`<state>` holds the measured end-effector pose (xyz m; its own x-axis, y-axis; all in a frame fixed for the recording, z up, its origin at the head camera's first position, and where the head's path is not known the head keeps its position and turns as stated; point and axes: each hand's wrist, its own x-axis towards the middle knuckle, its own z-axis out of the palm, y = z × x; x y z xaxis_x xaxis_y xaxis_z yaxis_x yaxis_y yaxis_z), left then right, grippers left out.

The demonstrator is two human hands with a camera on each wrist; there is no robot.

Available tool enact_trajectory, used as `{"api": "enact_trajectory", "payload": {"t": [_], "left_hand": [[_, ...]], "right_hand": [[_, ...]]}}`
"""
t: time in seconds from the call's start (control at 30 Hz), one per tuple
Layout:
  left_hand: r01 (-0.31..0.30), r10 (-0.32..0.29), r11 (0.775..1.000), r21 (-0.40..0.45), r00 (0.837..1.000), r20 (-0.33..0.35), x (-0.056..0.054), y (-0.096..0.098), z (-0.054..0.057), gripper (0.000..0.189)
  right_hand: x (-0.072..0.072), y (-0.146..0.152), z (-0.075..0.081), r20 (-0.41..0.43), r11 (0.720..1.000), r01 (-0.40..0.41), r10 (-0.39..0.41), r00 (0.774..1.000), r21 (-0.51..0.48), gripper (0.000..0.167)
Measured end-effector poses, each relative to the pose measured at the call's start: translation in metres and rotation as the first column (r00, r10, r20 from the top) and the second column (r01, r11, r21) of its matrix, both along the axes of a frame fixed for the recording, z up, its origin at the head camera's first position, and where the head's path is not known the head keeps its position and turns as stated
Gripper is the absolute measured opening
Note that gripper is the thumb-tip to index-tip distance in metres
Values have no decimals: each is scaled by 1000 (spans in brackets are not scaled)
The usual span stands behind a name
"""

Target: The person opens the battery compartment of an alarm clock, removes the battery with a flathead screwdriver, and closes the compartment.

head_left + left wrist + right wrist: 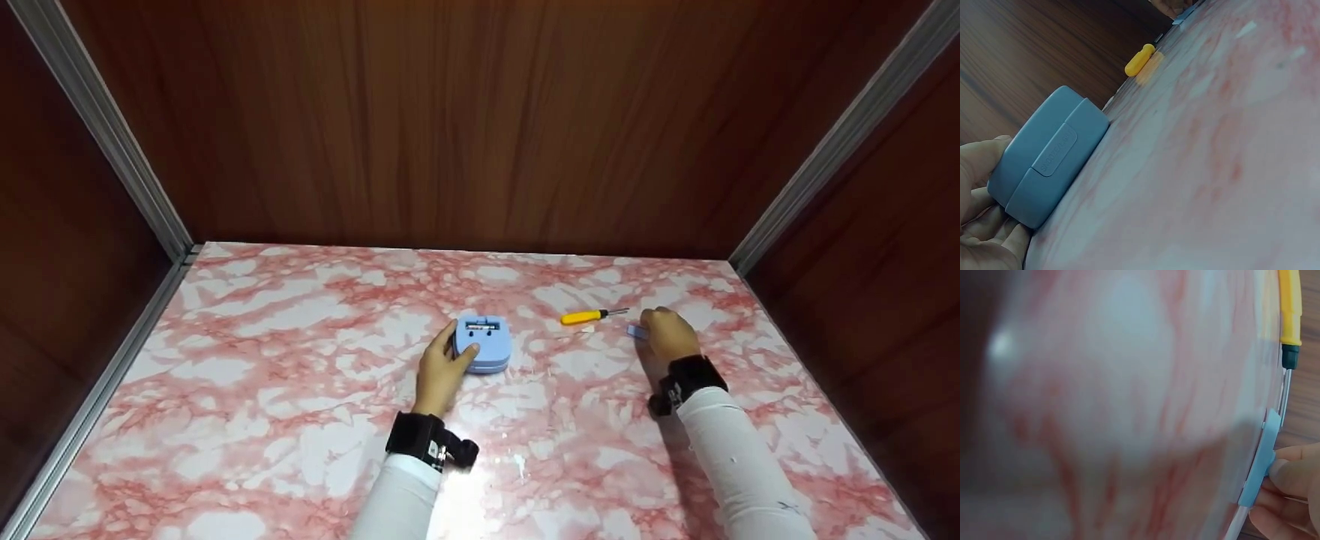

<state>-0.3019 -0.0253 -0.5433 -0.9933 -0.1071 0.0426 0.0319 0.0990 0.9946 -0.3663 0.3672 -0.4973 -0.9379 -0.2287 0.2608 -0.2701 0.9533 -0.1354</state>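
A light blue rounded case (491,351) lies on the table with an open battery compartment (482,327) facing up, and a battery shows inside. Two dark screw holes sit just below that slot. My left hand (441,369) grips the case from its left side, thumb over the top and fingers along the edge. In the left wrist view the case's side (1058,149) carries a raised label. Off to the right, my right hand (670,335) pinches a small flat blue battery cover (1258,464) by its edge, low at the tabletop.
A yellow-handled screwdriver (581,318) lies between the case and my right hand, its shaft pointing right. Just below it is a small pale scrap (589,329). Wooden panels (465,127) enclose the marbled red-and-white table (300,390) at the back and sides.
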Motion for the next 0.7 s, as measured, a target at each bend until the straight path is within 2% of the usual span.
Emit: {"api": "enact_trajectory", "payload": {"t": [0.17,0.43,0.7], "left_hand": [[-5,5,1000,-20,1000,-1,0,0,0,69],[-2,2,1000,-14,1000,0,0,0,-1,69],[7,-7,1000,2,1000,-7,1,-1,1,68]], "right_hand": [[-1,1,-2,3,1000,2,-2,1000,-8,10],[1,1,-1,54,999,20,-17,998,-49,13],[3,-2,1,46,998,32,-29,999,-49,12]]}}
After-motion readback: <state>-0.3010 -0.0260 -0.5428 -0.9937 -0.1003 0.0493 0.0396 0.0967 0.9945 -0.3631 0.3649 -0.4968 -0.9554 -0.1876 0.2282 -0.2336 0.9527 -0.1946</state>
